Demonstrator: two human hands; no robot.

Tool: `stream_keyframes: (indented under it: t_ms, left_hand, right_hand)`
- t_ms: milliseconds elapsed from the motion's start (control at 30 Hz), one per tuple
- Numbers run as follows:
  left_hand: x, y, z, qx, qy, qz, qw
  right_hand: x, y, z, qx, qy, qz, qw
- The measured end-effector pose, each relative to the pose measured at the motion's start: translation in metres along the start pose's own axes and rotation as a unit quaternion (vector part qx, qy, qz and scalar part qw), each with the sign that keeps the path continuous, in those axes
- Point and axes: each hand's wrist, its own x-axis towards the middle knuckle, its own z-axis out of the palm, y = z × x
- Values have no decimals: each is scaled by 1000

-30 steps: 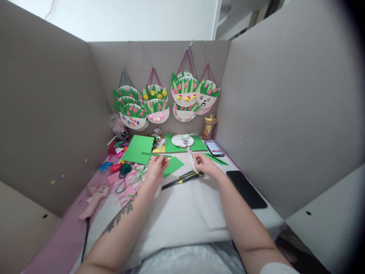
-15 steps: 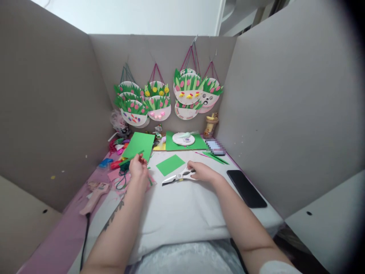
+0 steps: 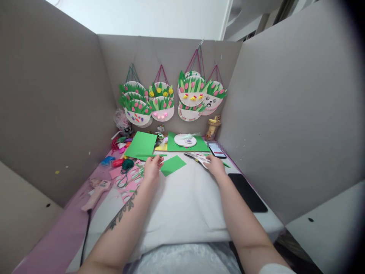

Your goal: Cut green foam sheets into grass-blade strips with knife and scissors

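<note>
My left hand [image 3: 153, 166] pinches a narrow green paper strip [image 3: 151, 155] that lies nearly level above the table. My right hand [image 3: 215, 166] is closed round the handles of white-handled scissors [image 3: 199, 159], their blades pointing left and slightly away. Between the hands a green paper rectangle [image 3: 173, 165] rests on the white table cover. Behind my left hand lies a larger green sheet [image 3: 142, 142]. Cut green paper pieces [image 3: 226, 165] lie by my right hand, partly hidden by it.
A pink glue gun [image 3: 97, 194] lies at left, near dark green yarn [image 3: 127, 164] and pink paper scraps [image 3: 131, 182]. A white paper plate [image 3: 185, 140] sits at the back. At right are a lit phone [image 3: 217, 150] and a black slab [image 3: 247, 192]. Decorated plates [image 3: 192, 97] hang behind.
My left hand has moved right with the strip, which has turned more level. My right hand has carried the scissors right and away from me. The view has shifted slightly.
</note>
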Motion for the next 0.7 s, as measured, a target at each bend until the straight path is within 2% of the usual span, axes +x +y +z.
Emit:
stream_keyframes:
  t_ms: [67,133,167,200,300,400,467,567,700]
  left_hand:
    - [-3,-2,2,24,-19,6,1000]
    - [-6,-3,3,50,-33,25,998]
    - [-7,-3,3,60,-37,36,997]
    - [-7,-3,4,66,-40,47,996]
    - [-11,-1,4,60,-61,80,993]
    - [-14,2,5,47,-85,101,990]
    - [-15,4,5,49,-88,112,989]
    - [-16,5,5,62,-82,131,986]
    - [-14,4,5,74,-63,152,984]
  right_hand:
    - [-1,-5,-2,43,46,-3,998]
    - [-4,-14,-4,142,83,3,986]
    - [-6,-19,-4,208,78,4,975]
    - [-9,-25,-4,273,54,0,960]
    - [-24,-45,-2,391,-104,-59,913]
    - [-44,-65,0,388,-278,-135,868]
    - [-57,-77,1,381,-371,-150,834]
    - [-73,-91,5,359,-433,-154,812]
    - [-81,-98,12,339,-434,-165,818]
